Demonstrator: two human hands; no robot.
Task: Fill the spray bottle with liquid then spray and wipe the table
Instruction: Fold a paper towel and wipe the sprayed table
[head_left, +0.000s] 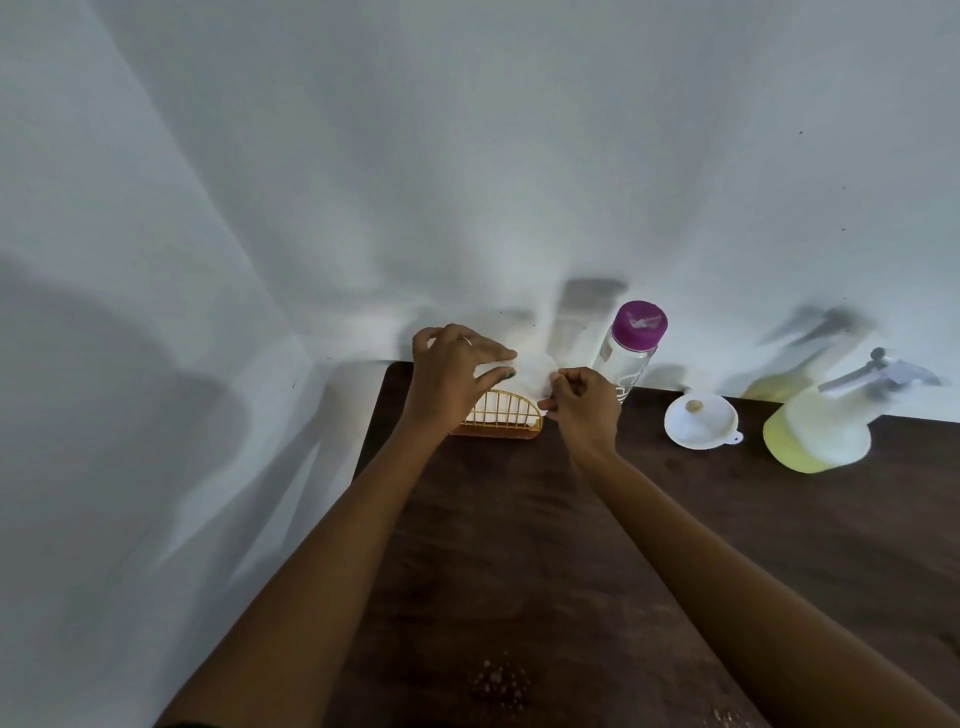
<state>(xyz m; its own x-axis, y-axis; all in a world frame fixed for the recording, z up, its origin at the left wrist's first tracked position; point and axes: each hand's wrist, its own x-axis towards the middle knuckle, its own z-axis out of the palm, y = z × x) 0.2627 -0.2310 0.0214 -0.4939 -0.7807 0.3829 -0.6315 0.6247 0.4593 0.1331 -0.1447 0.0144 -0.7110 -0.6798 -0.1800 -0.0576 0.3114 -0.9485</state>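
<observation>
A spray bottle (818, 428) with yellowish liquid and a grey trigger head stands at the far right of the dark wooden table (519, 545). White napkins (535, 376) stick up from an orange wire holder (501, 415) at the table's back left. My left hand (454, 374) rests over the holder with fingers pinching the napkins from the left. My right hand (584, 402) pinches a napkin's right edge. Both hands touch the same white paper.
A clear water bottle (628, 353) with a purple cap stands against the white wall behind my right hand. A white funnel (701, 421) lies between it and the spray bottle. Small crumbs (498, 680) speckle the table's near edge.
</observation>
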